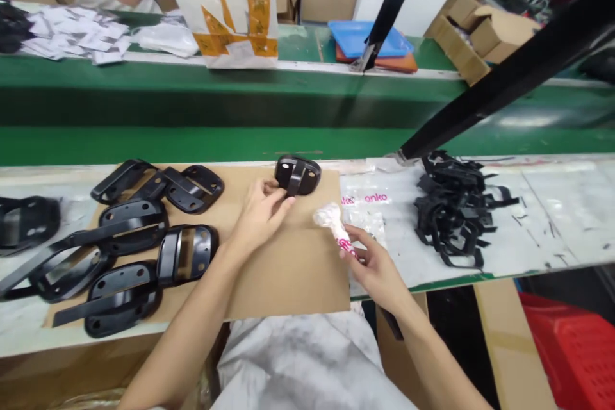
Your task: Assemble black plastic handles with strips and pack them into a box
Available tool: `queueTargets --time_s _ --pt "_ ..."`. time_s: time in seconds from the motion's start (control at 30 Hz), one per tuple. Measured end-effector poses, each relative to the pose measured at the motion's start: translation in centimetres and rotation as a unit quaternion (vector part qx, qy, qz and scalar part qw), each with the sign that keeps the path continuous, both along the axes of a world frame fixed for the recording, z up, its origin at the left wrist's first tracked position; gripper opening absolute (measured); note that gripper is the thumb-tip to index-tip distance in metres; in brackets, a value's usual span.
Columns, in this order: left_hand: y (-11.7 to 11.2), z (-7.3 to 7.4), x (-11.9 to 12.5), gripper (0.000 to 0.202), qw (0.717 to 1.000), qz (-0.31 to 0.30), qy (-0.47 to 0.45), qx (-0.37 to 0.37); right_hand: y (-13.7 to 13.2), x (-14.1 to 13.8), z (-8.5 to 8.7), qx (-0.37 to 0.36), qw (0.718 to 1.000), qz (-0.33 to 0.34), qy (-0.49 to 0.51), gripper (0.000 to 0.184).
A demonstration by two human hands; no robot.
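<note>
Pinching the strap point(295, 182) of a black part point(305, 174) near the far edge of the cardboard point(298, 272) with the left hand point(260, 214) and gripping a wrapped bundle point(337, 229) in the right hand point(377, 266), apparently at a steadying step calling next for a firm hold.

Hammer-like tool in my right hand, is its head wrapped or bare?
Wrapped: crumpled white covering hides the head of the tool in the right hand.

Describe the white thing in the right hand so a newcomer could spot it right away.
Find the big brown cardboard sheet. Near its right edge, the right hand grips a white-wrapped object with a bulky end. Unlike the black parts on the sheet, it is white with pink lettering.
</note>
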State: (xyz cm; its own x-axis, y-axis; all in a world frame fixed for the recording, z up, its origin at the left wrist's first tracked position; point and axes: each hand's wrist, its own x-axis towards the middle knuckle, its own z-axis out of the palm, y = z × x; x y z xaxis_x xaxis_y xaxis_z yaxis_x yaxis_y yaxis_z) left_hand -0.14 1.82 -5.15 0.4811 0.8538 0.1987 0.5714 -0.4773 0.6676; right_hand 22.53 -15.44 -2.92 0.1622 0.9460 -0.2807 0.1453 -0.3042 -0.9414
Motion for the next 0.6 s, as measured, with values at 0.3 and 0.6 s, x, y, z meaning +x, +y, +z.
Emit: queueTargets --time_s 0.3,0.6 --pt "0.0 0.2 0.3 0.043 0.99 0.007 -0.118 -0.08 2.3 -1.8 0.6 0.097 0.965 0.097 -0.224 0.052" --pt "-0.4 -0.8 0.6 0.04 0.952 0.051 -0.24 -0.183 4.6 -4.4 -0.3 0.129 0.927 0.063 -0.346 0.053"
